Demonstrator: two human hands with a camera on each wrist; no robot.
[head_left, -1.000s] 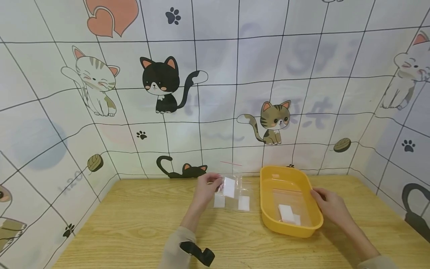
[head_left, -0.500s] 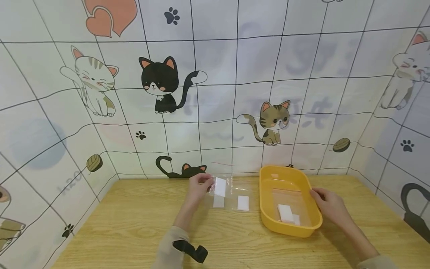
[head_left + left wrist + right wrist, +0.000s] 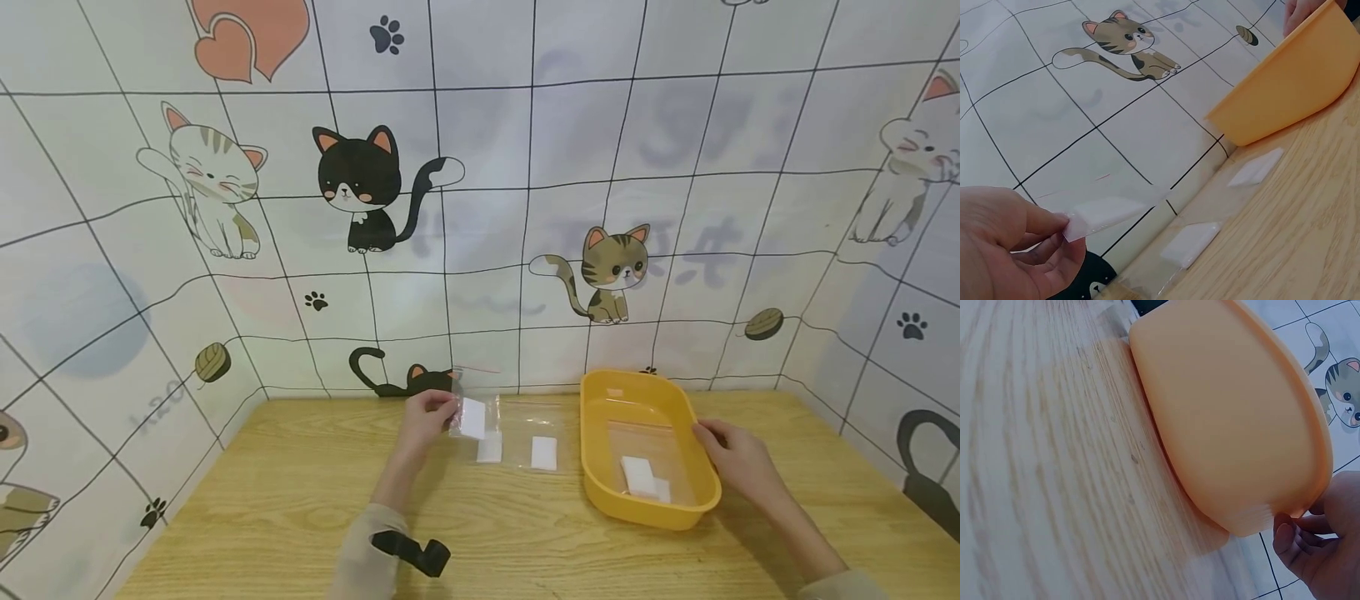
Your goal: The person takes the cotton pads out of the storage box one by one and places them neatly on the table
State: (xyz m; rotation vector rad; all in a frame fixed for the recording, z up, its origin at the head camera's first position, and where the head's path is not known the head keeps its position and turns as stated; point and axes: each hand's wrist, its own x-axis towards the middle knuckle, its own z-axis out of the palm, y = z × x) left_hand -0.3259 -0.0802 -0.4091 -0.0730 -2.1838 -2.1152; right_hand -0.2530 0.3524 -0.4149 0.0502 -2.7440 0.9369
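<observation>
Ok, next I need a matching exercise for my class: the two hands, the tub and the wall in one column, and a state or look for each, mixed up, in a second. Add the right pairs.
Column one
1. left hand
2. right hand
3. tub
4. wall

Column two
A. printed with cartoon cats
B. pinching a clear bag
C. yellow, with white pieces lying inside
D. holding the tub's rim

Right pairs: 1-B, 2-D, 3-C, 4-A
</observation>
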